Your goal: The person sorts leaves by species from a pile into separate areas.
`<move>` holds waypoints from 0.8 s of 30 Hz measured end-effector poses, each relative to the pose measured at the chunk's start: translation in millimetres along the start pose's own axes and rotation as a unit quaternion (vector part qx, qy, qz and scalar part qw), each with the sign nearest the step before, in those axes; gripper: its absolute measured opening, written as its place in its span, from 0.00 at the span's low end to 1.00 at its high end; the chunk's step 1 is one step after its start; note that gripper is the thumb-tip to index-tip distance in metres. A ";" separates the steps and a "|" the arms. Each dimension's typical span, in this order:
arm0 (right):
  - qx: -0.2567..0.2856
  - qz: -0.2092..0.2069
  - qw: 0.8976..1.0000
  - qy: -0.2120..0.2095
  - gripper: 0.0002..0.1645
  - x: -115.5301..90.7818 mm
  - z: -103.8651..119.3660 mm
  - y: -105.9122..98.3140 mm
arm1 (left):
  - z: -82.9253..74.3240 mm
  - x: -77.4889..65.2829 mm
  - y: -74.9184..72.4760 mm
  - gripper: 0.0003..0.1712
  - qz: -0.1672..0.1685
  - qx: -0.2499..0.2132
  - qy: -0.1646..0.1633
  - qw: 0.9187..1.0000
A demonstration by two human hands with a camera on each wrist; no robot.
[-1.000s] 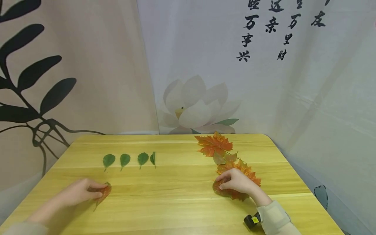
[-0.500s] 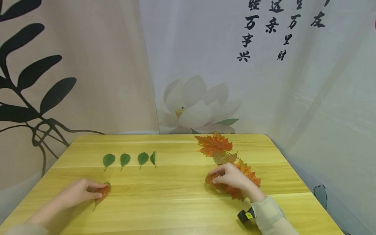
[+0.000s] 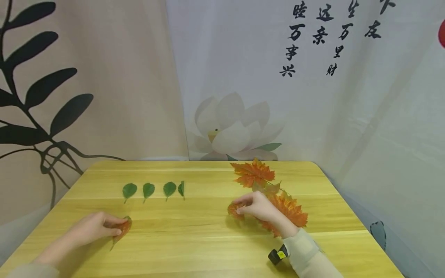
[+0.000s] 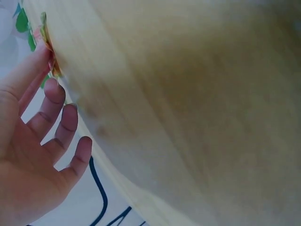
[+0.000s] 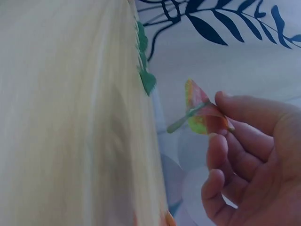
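Observation:
My left hand (image 3: 92, 229) pinches a reddish-orange leaf (image 3: 124, 229) between thumb and fingers, low over the left part of the table. In the left wrist view that leaf (image 4: 51, 59) shows at the fingertips. My right hand (image 3: 255, 204) pinches another reddish leaf (image 3: 235, 211) to the left of the orange maple leaves. The right wrist view shows this leaf (image 5: 202, 110) with its green stem, yellow-green along its edge. Behind the left hand, several green leaves (image 3: 148, 190) lie in a row, the rightmost one narrow and folded.
Orange maple leaves (image 3: 253, 172) lie at the back right, with more orange leaves (image 3: 290, 210) partly behind my right forearm. A black strap device with a yellow mark (image 3: 276, 255) is at the right wrist. A printed cloth (image 3: 229, 77) hangs behind the wooden table (image 3: 180, 247).
My right hand has moved left with its leaf, away from the orange maple leaves. The left hand stays in place with its leaf. The head view has tilted up slightly.

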State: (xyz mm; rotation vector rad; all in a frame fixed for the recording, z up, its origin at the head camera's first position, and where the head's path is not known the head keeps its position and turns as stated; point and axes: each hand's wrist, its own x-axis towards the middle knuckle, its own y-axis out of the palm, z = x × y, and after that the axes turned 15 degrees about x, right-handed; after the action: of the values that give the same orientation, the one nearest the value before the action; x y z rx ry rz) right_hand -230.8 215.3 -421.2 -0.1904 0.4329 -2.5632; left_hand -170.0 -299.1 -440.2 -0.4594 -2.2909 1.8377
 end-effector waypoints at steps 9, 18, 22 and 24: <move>0.056 -0.002 0.998 0.005 0.17 26.2 -1.8 41.5 | 10.6 0.1 5.0 0.25 0.020 -0.117 0.051 0.992; 0.119 0.005 0.993 0.018 0.16 52.6 9.6 90.3 | 15.3 -2.3 7.9 0.25 0.017 -0.139 0.037 0.990; 0.154 -0.006 0.987 0.036 0.17 63.6 14.9 105.9 | 14.1 -1.1 8.9 0.25 0.014 -0.137 0.029 0.990; 0.170 -0.008 0.985 0.041 0.17 69.2 14.7 113.5 | 12.9 -0.6 10.0 0.25 0.014 -0.137 0.027 0.990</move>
State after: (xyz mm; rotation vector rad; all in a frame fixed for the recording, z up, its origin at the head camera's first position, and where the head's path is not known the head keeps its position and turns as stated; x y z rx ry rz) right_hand -232.1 83.3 -442.8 0.0366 0.0181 -2.6198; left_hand -172.3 -309.1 -452.8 -0.5727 -2.5221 1.5052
